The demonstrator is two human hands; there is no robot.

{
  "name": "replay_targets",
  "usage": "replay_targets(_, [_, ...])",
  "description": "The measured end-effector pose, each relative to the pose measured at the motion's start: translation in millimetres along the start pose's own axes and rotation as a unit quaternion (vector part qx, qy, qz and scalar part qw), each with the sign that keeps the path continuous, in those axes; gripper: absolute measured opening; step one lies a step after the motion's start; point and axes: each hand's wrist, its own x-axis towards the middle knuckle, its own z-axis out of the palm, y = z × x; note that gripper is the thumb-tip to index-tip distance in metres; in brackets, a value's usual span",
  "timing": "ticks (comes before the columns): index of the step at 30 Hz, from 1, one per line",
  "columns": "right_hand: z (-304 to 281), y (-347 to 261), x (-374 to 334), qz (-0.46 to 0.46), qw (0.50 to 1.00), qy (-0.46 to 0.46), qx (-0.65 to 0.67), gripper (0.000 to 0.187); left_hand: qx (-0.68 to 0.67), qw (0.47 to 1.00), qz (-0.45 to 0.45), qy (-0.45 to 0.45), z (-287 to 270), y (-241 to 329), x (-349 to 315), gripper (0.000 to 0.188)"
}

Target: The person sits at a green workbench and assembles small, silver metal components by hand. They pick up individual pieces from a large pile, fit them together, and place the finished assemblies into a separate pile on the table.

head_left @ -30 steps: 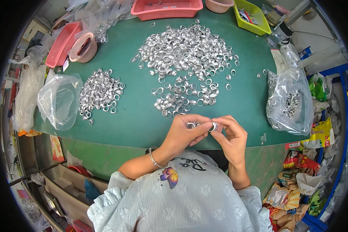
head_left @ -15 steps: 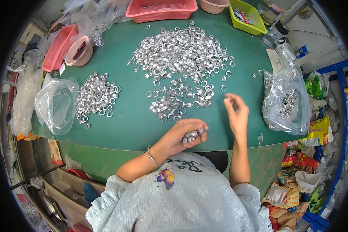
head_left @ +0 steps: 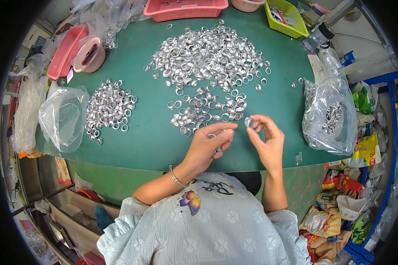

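My left hand (head_left: 204,149) is closed around several silver metal rings (head_left: 218,149), which show partly between its curled fingers; its index finger points right. Between thumb and fingertips, my right hand (head_left: 269,140) pinches a single metal ring (head_left: 250,122) just beside that index finger. Both hands are over the near edge of the green table (head_left: 150,145). Right in front of them lies a small cluster of loose rings (head_left: 208,108), which runs into a large heap of rings (head_left: 208,53) farther back. At the left is a smaller pile of rings (head_left: 108,106).
A clear plastic bag of rings (head_left: 329,117) stands at the right, an open clear bag (head_left: 64,117) at the left. Pink baskets (head_left: 185,14), a pink bowl (head_left: 90,66) and a yellow-green basket (head_left: 287,28) line the far and left edges. A bottle (head_left: 316,37) stands far right.
My right hand has moved left and slightly nearer; a ring now shows in its pinch. A lone ring right of the cluster is gone. My left hand has turned, covering more of its rings.
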Motion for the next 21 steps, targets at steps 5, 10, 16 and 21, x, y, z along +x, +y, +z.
replay_targets(5, [2.0,-27.7,-18.1,-0.053,0.998,-0.027,-0.023,0.031,0.102,0.993,0.061,-0.024,14.0,6.2,-4.3,0.027])
replay_targets(10, [4.7,-40.3,-22.6,-0.099,0.994,-0.009,-0.037,0.033,0.138,0.987,0.079,-0.019,15.9,7.9,-11.4,0.024])
replay_targets(16, [5.8,-46.6,-26.7,-0.118,0.992,-0.001,-0.045,0.032,0.158,0.983,0.085,-0.03,14.5,7.7,-16.0,0.024])
replay_targets(21, [5.3,-48.8,-30.7,-0.132,0.99,0.009,-0.044,0.032,0.12,0.99,0.061,-0.047,18.6,10.8,-19.9,0.024])
